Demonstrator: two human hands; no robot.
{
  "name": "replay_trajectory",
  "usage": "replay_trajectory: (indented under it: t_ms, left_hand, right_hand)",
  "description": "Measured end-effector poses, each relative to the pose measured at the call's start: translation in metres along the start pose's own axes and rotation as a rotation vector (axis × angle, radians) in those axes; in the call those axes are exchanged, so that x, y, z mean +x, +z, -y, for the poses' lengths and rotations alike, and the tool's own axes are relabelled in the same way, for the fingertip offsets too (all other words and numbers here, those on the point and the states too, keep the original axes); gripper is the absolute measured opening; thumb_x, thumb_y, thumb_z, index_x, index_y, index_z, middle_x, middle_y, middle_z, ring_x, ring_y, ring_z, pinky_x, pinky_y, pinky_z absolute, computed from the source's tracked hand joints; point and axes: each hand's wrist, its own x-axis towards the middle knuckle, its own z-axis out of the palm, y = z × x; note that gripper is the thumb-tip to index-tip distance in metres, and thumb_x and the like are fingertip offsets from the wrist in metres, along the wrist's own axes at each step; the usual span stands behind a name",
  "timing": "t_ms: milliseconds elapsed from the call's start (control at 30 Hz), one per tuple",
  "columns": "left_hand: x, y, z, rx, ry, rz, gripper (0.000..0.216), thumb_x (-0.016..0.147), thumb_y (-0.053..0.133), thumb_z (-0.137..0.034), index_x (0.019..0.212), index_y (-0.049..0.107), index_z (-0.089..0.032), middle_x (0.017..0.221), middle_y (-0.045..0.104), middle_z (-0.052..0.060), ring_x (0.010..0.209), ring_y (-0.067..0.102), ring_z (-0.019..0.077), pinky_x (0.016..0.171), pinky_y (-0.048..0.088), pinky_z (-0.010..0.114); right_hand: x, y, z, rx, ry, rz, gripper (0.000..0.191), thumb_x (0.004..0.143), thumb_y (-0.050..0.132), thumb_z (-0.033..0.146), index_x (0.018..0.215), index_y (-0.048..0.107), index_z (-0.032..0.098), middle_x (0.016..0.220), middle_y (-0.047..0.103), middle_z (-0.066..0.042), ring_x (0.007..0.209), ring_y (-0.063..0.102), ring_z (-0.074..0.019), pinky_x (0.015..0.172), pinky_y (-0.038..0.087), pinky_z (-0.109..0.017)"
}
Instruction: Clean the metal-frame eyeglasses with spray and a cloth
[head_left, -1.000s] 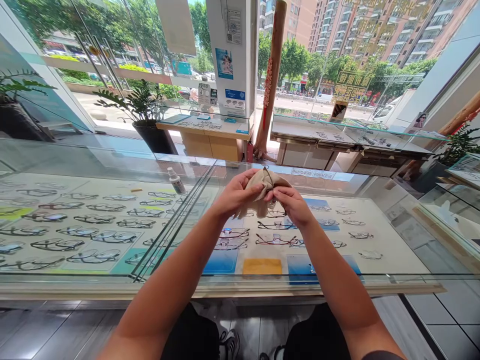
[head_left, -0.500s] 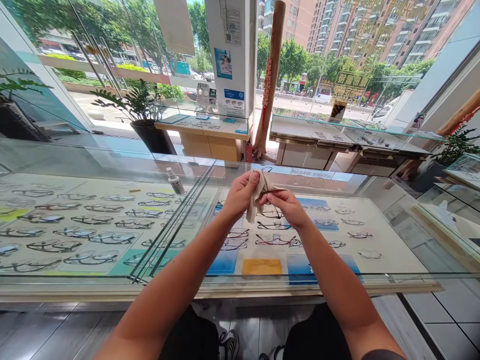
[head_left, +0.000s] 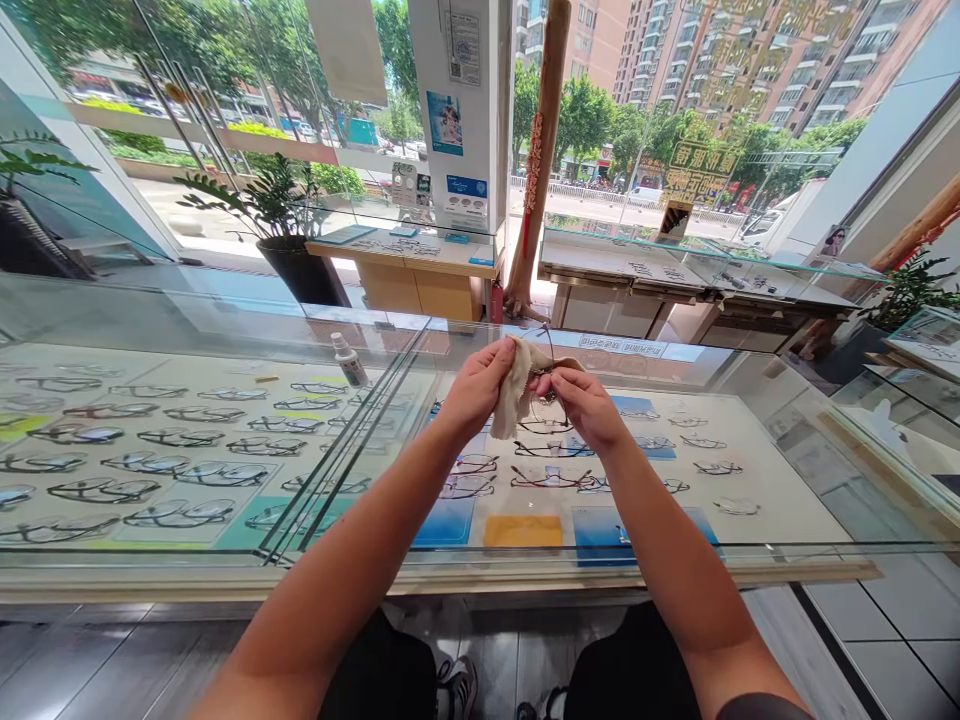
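My left hand [head_left: 480,383] is closed on a beige cloth [head_left: 514,392], which hangs down in folds between my hands. My right hand [head_left: 586,403] pinches a pair of glasses [head_left: 547,345] with a thin dark frame; one temple sticks up above the cloth. Part of the frame is hidden behind the cloth and my fingers. Both hands are close together above the glass top of a display case [head_left: 757,375]. Under the glass, rows of glasses [head_left: 553,478] lie on a white base.
A small spray bottle [head_left: 348,360] stands on the counter to the left. Inside the case are a yellow card [head_left: 523,531] and blue cards [head_left: 442,522]. Beyond are a potted plant [head_left: 281,215], a wooden post [head_left: 536,160] and further display counters [head_left: 622,262].
The cloth has spread wider to the right, over the glasses. The glasses have turned, so a temple now points upward. My right hand has shifted slightly right.
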Motion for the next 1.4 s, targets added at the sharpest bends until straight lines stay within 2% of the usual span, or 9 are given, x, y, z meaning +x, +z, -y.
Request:
replay_trajectory:
  t_ms: [200,400,600,733,833,1033,1133,1267,1400]
  left_hand:
    - [-0.001,-0.002,-0.001,0.037,-0.019,-0.008,0.063,0.087,0.085,-0.077,0.097,0.077,-0.016,0.073,0.07,0.003,0.064,0.061,0.0148,0.06,0.049,0.026]
    - [0.0,-0.005,0.0,0.025,-0.011,-0.028,0.057,0.087,0.087,-0.072,0.085,0.07,-0.018,0.068,0.067,0.0,0.056,0.058,0.0131,0.056,0.046,0.025]
    - [0.002,-0.008,0.003,-0.013,0.001,-0.025,0.061,0.089,0.084,-0.076,0.095,0.076,-0.016,0.074,0.072,0.004,0.066,0.065,0.0165,0.063,0.052,0.027]
    - [0.001,-0.005,0.0,-0.017,0.001,0.038,0.061,0.091,0.084,-0.074,0.098,0.079,-0.014,0.077,0.074,0.006,0.072,0.069,0.0186,0.068,0.055,0.029]
    - [-0.001,-0.002,-0.002,-0.001,-0.016,0.07,0.062,0.091,0.084,-0.074,0.098,0.08,-0.013,0.077,0.074,0.007,0.07,0.068,0.0181,0.064,0.054,0.028]
    - [-0.001,-0.003,-0.003,-0.005,-0.047,-0.006,0.066,0.083,0.088,-0.078,0.1,0.081,-0.014,0.074,0.073,0.005,0.061,0.063,0.0152,0.058,0.05,0.026]
    - [-0.001,-0.004,-0.003,-0.025,-0.05,0.006,0.063,0.086,0.087,-0.076,0.101,0.082,-0.015,0.072,0.072,0.004,0.06,0.062,0.015,0.058,0.051,0.026]
    - [0.0,-0.004,-0.002,-0.053,-0.076,0.007,0.066,0.086,0.086,-0.078,0.103,0.08,-0.015,0.071,0.07,0.003,0.061,0.064,0.0169,0.057,0.05,0.027]
    - [0.0,-0.003,-0.001,-0.054,-0.054,-0.017,0.063,0.083,0.09,-0.074,0.1,0.077,-0.015,0.077,0.072,0.004,0.068,0.065,0.0163,0.063,0.051,0.026]
  right_hand:
    - [-0.001,-0.002,0.002,-0.016,0.015,0.096,0.04,0.094,0.084,0.064,0.085,0.086,0.025,0.092,0.074,-0.005,0.1,0.067,-0.0241,0.102,0.05,-0.039]
    - [-0.002,-0.002,0.005,-0.061,-0.033,0.179,0.04,0.1,0.078,0.06,0.085,0.086,0.024,0.095,0.069,-0.007,0.101,0.063,-0.0252,0.099,0.049,-0.04]
    - [-0.002,0.001,0.01,-0.024,-0.024,0.047,0.045,0.092,0.083,0.067,0.081,0.082,0.024,0.095,0.069,-0.007,0.101,0.063,-0.0255,0.099,0.05,-0.04]
    - [-0.002,0.001,0.009,-0.015,-0.039,0.008,0.043,0.093,0.082,0.067,0.083,0.083,0.025,0.099,0.07,-0.007,0.105,0.063,-0.0255,0.101,0.049,-0.039]
    - [-0.002,-0.002,0.006,-0.065,-0.032,0.039,0.044,0.095,0.08,0.068,0.085,0.084,0.025,0.098,0.07,-0.006,0.104,0.063,-0.0256,0.101,0.05,-0.04]
    - [-0.003,-0.005,0.012,-0.169,-0.063,0.179,0.044,0.101,0.074,0.065,0.085,0.084,0.025,0.097,0.071,-0.007,0.101,0.064,-0.0261,0.099,0.051,-0.042]
    - [-0.004,-0.005,0.016,-0.203,-0.074,0.218,0.044,0.103,0.072,0.063,0.086,0.084,0.025,0.098,0.07,-0.007,0.099,0.064,-0.0261,0.097,0.051,-0.043]
    - [-0.003,-0.006,0.012,-0.204,-0.103,0.158,0.042,0.103,0.072,0.063,0.088,0.083,0.026,0.097,0.07,-0.007,0.099,0.064,-0.0258,0.099,0.051,-0.043]
    - [-0.002,-0.007,0.006,-0.167,-0.137,0.023,0.039,0.102,0.074,0.064,0.09,0.084,0.028,0.106,0.069,-0.007,0.111,0.065,-0.0267,0.112,0.049,-0.045]
